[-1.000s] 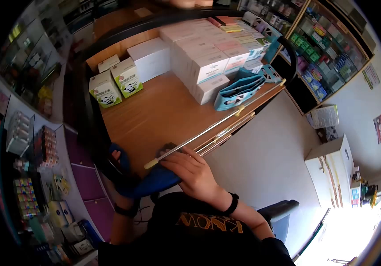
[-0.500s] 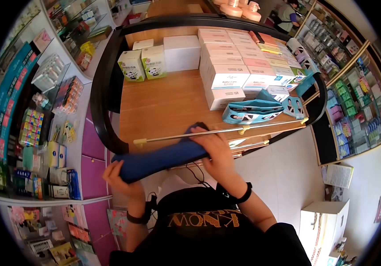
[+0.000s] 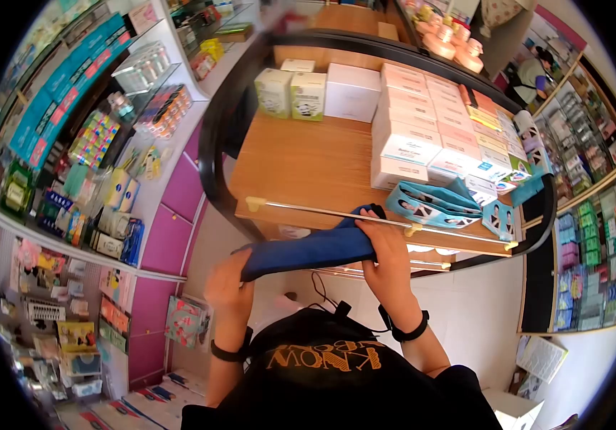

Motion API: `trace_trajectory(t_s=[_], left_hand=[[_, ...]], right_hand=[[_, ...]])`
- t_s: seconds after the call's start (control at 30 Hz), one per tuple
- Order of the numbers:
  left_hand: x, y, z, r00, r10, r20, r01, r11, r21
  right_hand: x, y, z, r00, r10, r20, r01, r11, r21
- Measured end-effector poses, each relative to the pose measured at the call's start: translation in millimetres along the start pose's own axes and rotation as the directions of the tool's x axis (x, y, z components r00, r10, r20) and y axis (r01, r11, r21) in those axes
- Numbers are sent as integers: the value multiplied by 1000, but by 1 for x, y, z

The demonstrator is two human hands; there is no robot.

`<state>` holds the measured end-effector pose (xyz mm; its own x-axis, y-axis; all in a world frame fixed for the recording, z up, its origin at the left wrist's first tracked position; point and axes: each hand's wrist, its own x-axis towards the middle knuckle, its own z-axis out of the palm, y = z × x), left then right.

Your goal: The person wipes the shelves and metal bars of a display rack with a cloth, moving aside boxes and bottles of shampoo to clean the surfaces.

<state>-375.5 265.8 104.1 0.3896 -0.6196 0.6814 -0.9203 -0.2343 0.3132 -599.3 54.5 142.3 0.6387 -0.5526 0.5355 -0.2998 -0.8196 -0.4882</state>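
Between my two hands stretches a long dark blue cloth bundle [image 3: 308, 252], held almost level in front of the shelf's near edge. My left hand [image 3: 227, 278] grips its left end, and its fingers look slightly blurred. At the other end, my right hand [image 3: 388, 251] is wrapped over the cloth, close to a dark tip that bends up toward the shelf. The exact kind of this blue item cannot be made out. Just beyond my right hand, a light blue printed pouch [image 3: 433, 204] rests on the shelf behind the metal rail [image 3: 329, 215].
On the wooden shelf [image 3: 301, 158] stand stacked pale boxes [image 3: 412, 143], a white box [image 3: 352, 92] and panda-print boxes [image 3: 308, 97]. A display case [image 3: 161, 236] with small goods lies to the left. Another glass case [image 3: 594, 251] stands at the right.
The view has turned, so the shelf and its goods appear further right. The blue bundle is now more level, and both hands still hold its ends.
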Motion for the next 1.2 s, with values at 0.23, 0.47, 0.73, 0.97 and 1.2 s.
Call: trace_trajectory(t_s=[0.23,0.47,0.73,0.97,1.2], left_hand=[[-38,-11,-29,957,-287,-40,283,956,-72],[-32,-15,-29,915,-392,-97,374,913,-160],[15,8,-8,997,7,-74,-21,982,-187],[50,55,35,968,250,38,-205,865,-458],[53,66,66,921,370,123,-297,870,-393]], right_hand=[[28,-32,40,986,-122,117,112,990,87],[31,-37,54,986,-117,116,104,988,112],[-11,-16,8,997,70,32,-72,996,61],[-59,0,-37,943,313,-110,-314,949,8],[-58,-12,-30,950,283,-130,-294,953,-71]])
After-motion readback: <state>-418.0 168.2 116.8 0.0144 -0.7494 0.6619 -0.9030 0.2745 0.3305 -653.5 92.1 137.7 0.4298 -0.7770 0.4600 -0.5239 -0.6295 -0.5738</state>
